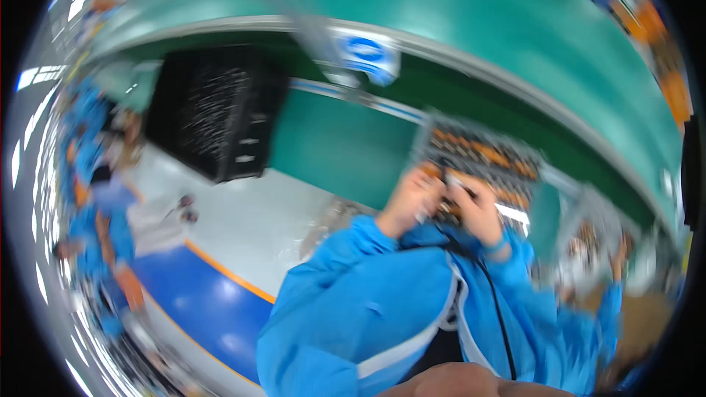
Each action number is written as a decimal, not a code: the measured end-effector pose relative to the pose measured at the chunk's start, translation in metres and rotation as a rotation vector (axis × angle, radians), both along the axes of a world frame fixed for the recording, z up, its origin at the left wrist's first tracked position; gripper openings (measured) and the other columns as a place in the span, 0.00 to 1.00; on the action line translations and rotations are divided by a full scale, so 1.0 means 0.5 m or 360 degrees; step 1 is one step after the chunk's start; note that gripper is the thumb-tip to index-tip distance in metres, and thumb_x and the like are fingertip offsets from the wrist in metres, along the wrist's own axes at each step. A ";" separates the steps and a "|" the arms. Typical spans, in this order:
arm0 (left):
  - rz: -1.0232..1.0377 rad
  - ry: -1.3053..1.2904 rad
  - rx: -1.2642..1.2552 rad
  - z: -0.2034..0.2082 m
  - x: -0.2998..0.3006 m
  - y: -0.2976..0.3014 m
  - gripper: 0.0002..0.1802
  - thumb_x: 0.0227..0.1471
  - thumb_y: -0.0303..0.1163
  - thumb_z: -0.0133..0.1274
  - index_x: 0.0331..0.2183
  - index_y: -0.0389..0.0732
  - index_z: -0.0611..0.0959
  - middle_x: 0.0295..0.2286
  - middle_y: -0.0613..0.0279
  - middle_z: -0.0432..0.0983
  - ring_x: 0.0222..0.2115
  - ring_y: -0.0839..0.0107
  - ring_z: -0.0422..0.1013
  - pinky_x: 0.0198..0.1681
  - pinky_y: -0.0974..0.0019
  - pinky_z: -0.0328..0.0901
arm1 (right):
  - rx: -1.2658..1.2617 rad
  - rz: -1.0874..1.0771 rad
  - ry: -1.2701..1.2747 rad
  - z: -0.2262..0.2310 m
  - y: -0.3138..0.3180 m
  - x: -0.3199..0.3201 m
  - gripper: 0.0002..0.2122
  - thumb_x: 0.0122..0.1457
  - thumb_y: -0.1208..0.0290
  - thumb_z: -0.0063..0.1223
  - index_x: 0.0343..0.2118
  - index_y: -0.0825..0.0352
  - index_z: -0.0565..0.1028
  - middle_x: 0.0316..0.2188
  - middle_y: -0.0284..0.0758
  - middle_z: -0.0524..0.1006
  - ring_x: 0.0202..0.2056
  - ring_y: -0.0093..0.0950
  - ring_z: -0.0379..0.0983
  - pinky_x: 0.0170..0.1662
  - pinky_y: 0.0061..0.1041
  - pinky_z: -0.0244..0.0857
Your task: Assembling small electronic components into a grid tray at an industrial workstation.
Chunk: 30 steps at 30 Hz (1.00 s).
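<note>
Both my hands are close together in front of my blue jacket, at the near edge of a tray (540, 164) with rows of black and orange parts. My left hand (413, 200) is closed, its fingertips around a small black and orange part (446, 207). My right hand (478, 212) bends its fingers and thumb onto the same part from the other side. Blur and the fingers hide much of the part's shape, so its exact kind does not show.
A black crate (257, 114) with many small pale spots stands left on the green bench (342, 143). Clear plastic (327, 224) lies left of my arm. Past a blue and white sign (368, 55) runs another green surface (441, 0). Co-workers in blue (107, 231) are left, another (612, 309) right.
</note>
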<state>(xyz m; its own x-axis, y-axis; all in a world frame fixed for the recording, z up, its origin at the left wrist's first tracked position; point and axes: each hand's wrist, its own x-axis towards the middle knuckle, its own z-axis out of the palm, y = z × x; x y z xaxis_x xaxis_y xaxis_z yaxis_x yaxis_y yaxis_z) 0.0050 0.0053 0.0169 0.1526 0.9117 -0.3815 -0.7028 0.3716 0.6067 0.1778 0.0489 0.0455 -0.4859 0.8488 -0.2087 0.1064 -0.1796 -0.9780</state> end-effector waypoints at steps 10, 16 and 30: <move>-0.0023 0.0423 0.0319 -0.027 0.077 0.017 0.11 0.58 0.32 0.54 0.42 0.42 0.75 0.24 0.67 0.75 0.17 0.82 0.65 0.19 0.75 0.57 | -0.0392 -0.0234 0.0003 -0.038 0.016 0.066 0.08 0.64 0.71 0.53 0.29 0.66 0.71 0.20 0.24 0.68 0.18 0.13 0.59 0.20 0.15 0.49; 0.0334 0.1430 0.0772 -0.055 0.081 -0.003 0.11 0.50 0.34 0.61 0.34 0.37 0.81 0.30 0.57 0.75 0.32 0.62 0.73 0.35 0.60 0.67 | 0.0226 -0.0238 -0.0051 -0.029 -0.010 0.048 0.09 0.64 0.75 0.51 0.42 0.76 0.74 0.37 0.34 0.74 0.41 0.23 0.70 0.46 0.23 0.64; 0.0077 0.0385 -0.0058 -0.008 0.049 0.008 0.06 0.58 0.29 0.54 0.37 0.38 0.75 0.19 0.72 0.68 0.16 0.84 0.61 0.17 0.77 0.55 | -0.0888 -0.0735 0.0925 -0.022 -0.007 0.017 0.04 0.64 0.71 0.47 0.33 0.63 0.69 0.22 0.30 0.70 0.16 0.16 0.57 0.19 0.17 0.50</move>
